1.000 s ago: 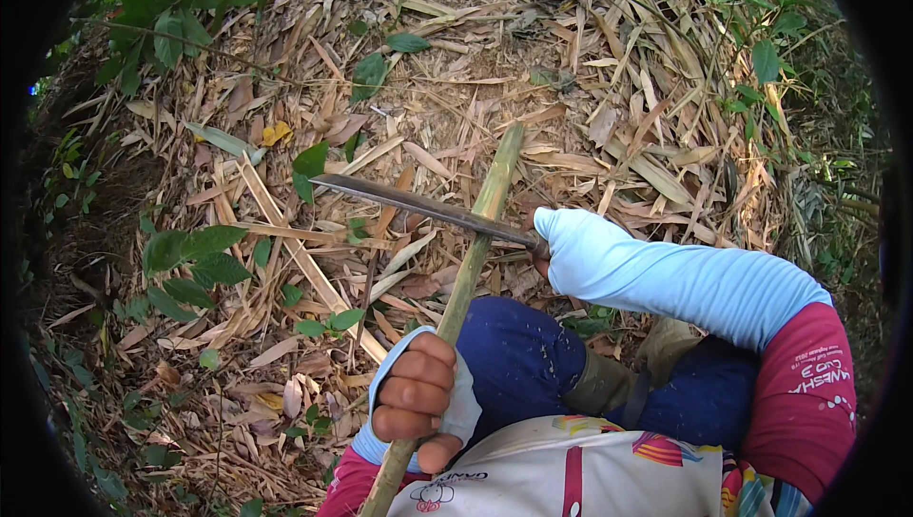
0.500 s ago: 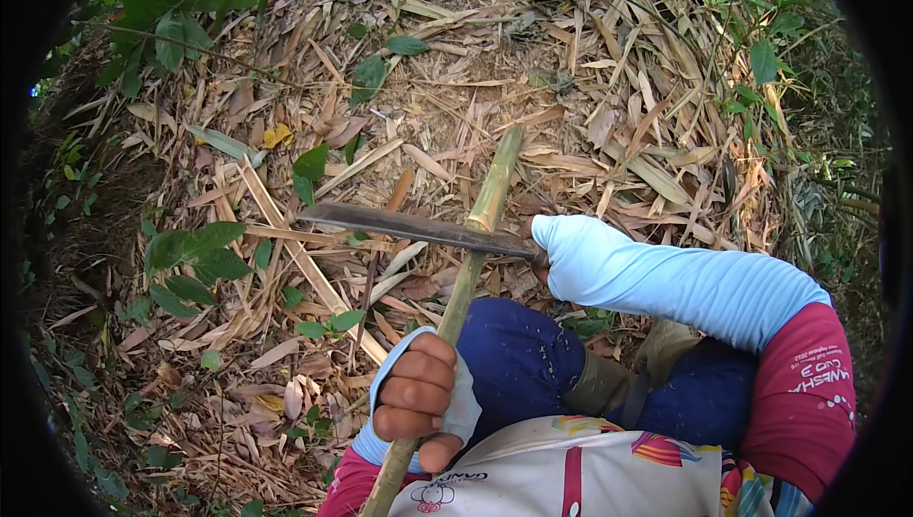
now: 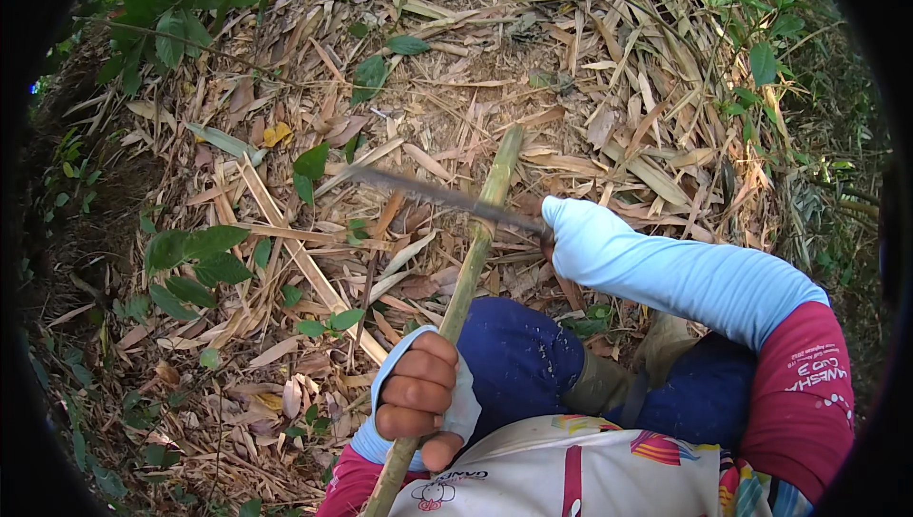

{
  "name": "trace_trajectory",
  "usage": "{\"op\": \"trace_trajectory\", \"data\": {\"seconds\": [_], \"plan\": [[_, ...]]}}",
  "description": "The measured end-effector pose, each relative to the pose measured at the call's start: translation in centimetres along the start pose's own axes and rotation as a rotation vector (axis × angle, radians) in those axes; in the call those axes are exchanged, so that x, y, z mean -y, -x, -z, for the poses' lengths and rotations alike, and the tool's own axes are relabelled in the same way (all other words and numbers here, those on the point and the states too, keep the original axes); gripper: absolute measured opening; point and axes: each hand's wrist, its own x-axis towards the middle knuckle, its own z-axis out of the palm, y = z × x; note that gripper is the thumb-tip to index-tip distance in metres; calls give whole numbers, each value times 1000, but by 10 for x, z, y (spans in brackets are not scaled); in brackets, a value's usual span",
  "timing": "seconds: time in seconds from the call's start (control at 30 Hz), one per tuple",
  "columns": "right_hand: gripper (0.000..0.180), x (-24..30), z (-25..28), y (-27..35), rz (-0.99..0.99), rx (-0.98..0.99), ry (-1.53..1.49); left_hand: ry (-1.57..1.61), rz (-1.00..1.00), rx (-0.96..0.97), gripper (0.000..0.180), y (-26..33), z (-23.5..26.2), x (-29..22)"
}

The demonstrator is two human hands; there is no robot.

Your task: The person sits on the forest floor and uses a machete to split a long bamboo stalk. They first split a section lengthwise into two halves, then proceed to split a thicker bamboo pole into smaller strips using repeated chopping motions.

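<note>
My left hand (image 3: 418, 395) is closed around the lower part of a green bamboo stick (image 3: 473, 251) that slants up and away from my lap. A long dark knife blade (image 3: 428, 193) lies across the stick near a node, pointing left. My right hand (image 3: 550, 242) grips the knife's handle; the hand is almost wholly hidden by its light blue sleeve (image 3: 666, 270). Both arms wear light blue sleeves over red ones.
I am crouched over my knee in dark blue trousers (image 3: 518, 355). The ground (image 3: 456, 89) is covered with dry bamboo leaves and split strips. Green leafy shoots (image 3: 190, 260) grow at the left, more greenery at the top left and right edges.
The knife blade and my right arm have moved slightly up along the bamboo stick. My left hand has kept its hold in the same place.
</note>
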Motion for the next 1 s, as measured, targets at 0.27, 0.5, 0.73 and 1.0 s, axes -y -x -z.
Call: {"op": "trace_trajectory", "data": {"seconds": [0.27,0.5,0.73,1.0], "plan": [[33,-23,-22,-8,-145,-88,-127,5,-17,-17,41,-4,0,5],[28,-7,-32,-3,-40,-62,-264,-53,28,-144,43,-8,-7,1],[28,26,-20,11,197,-13,-199,-75,34,-300,44,-13,-14,4],[28,34,1,8,122,128,-138,-109,22,-365,44,-7,-18,4]]}}
